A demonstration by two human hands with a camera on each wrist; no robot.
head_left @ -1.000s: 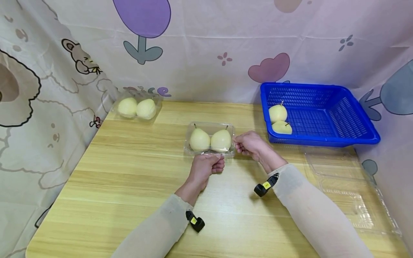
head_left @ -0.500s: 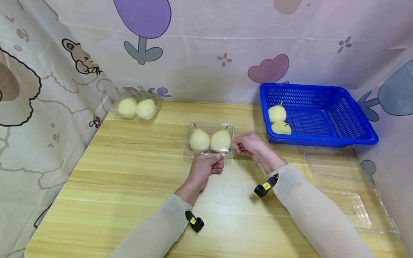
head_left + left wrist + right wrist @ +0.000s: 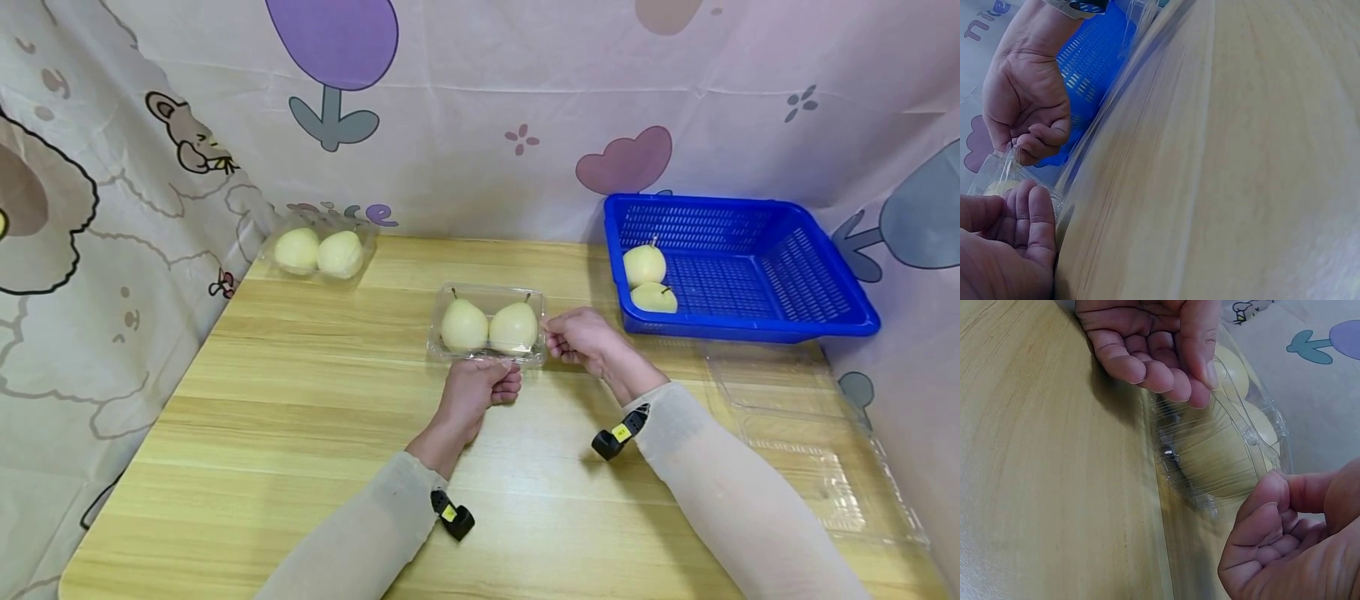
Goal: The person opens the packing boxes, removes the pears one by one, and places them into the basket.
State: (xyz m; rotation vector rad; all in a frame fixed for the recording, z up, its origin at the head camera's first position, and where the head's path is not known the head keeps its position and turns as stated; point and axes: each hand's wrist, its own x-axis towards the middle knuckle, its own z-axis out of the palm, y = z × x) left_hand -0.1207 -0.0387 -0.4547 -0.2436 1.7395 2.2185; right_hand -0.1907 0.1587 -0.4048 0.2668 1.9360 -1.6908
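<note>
A clear plastic clamshell box [image 3: 487, 293] with two pale yellow pears [image 3: 464, 325] inside sits mid-table, its lid down over them. At its front edge my left hand [image 3: 480, 390] pinches the rim between thumb and forefinger. My right hand [image 3: 581, 335] pinches the rim at the right end. Up close in the right wrist view, the left hand's thumb [image 3: 1200, 347] and the right hand [image 3: 1291, 531] both grip the box's thin flange [image 3: 1244, 431]. The left wrist view shows little of the box behind my fingers.
A blue plastic basket [image 3: 750, 325] holding two pears [image 3: 645, 265] stands at the back right. Flat clear empty boxes [image 3: 806, 467] lie on the right side. Another clear box with two pears [image 3: 340, 253] stands at the back left. A patterned cloth [image 3: 465, 150] hangs behind the table.
</note>
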